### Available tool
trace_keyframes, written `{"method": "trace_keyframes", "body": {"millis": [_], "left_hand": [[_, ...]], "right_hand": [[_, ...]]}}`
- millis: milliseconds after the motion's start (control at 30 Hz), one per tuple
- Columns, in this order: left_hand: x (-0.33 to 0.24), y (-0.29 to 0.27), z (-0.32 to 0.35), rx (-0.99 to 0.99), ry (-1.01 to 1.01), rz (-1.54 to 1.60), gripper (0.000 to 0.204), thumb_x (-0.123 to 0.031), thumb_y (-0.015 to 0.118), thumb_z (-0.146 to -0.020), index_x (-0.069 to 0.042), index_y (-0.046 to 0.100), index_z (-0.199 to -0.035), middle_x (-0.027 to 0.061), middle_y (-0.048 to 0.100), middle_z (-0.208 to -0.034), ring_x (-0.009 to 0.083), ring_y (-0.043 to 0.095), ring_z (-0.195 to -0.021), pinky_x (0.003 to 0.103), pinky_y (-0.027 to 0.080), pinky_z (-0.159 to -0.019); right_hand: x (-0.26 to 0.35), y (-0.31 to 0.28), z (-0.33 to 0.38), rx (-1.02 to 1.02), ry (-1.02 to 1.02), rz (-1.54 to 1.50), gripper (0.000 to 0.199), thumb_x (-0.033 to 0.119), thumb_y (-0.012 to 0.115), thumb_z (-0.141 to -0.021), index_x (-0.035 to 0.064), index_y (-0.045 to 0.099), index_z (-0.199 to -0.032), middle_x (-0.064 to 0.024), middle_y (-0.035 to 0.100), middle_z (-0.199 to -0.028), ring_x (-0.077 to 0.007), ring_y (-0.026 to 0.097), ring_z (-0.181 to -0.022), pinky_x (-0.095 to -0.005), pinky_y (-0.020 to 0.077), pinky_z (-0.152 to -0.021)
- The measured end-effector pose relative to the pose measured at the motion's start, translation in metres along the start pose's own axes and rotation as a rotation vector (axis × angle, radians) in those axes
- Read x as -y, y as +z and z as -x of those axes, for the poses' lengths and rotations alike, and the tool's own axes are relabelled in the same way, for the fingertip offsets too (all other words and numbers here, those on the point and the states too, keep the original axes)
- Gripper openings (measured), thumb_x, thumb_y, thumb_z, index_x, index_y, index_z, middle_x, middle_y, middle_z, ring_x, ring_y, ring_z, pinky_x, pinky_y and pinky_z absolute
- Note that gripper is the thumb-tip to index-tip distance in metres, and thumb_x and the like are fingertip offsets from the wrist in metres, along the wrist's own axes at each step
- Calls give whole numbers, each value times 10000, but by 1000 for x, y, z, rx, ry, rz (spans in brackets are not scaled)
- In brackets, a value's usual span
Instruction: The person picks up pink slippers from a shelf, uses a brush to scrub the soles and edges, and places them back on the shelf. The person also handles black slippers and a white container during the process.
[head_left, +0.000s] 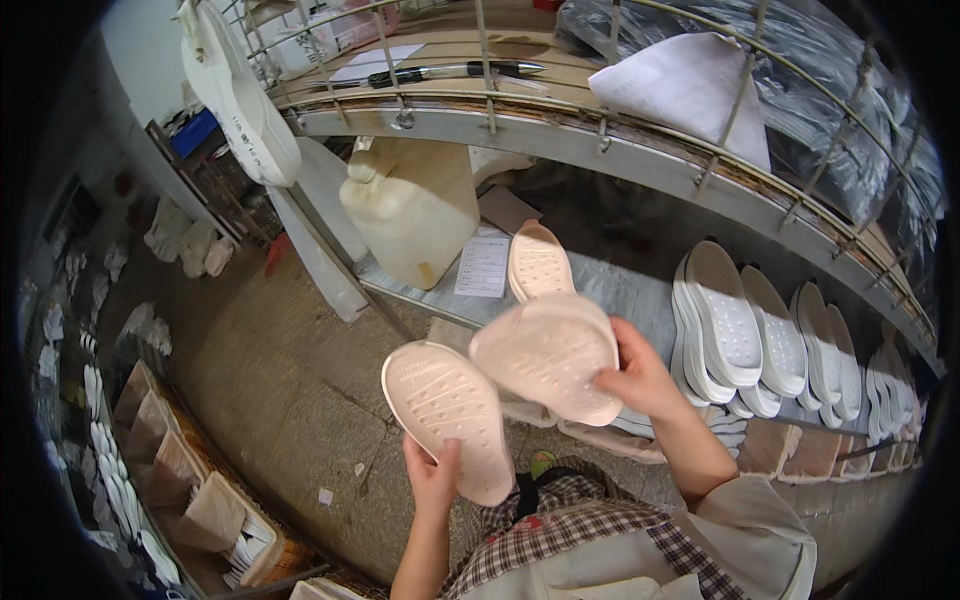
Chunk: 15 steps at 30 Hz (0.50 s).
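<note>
My left hand [434, 478] grips a pale pink shoe sole [440, 395] by its lower end, thumb on its dimpled upper face. In my right hand [645, 375] is a second pale pink shoe sole [545, 350], tilted and slightly blurred, held at its right edge. The two soles are close together, and I cannot tell whether they touch. Beyond them another pink sole [538, 258] stands on the grey shelf [620, 285], its lower part hidden behind the right-hand sole.
Several white soles [725, 320] stand along the shelf at right. A plastic jug [415, 205] and a printed paper [483, 266] are at its left. Above runs a wire-fenced rack [490, 70] with a pen [430, 73]. Lined baskets [235, 520] stand at lower left.
</note>
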<state>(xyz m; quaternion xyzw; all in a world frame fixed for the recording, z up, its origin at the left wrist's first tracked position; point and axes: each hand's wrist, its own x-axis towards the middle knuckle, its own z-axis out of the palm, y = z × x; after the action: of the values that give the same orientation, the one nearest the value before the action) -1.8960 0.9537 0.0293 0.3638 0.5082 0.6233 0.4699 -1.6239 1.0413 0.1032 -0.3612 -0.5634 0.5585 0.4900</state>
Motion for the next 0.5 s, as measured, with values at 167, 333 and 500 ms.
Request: {"method": "trace_keyframes", "body": {"millis": [167,333,500], "left_hand": [[-14,-12,-19,149,352,-149,565,-76,640,-807,56,342,-1269,153,516,-1177,200,535,-1050,314,428,-894],[-24,-44,-28,302,291,-119,478,-58,653,-781,65,415,-1176,158,535,-1114,208,547,-998,317,439,-857],[-19,-68,-31,353,277,-105,469,-58,663,-772,68,416,-1151,158,526,-1088,210,541,-983,326,437,-857]], "right_hand": [[-5,35,21,-74,-186,77,502,-137,503,-703,38,449,-1171,-60,483,-1107,-144,486,-1039,-261,381,-897],[-12,61,41,-184,-460,237,403,-61,640,-748,66,482,-1097,-77,500,-1055,-189,498,-993,-297,388,-879],[-17,90,55,-279,-499,278,351,-15,649,-766,70,487,-1065,-86,501,-1035,-207,499,-976,-313,392,-861]]}}
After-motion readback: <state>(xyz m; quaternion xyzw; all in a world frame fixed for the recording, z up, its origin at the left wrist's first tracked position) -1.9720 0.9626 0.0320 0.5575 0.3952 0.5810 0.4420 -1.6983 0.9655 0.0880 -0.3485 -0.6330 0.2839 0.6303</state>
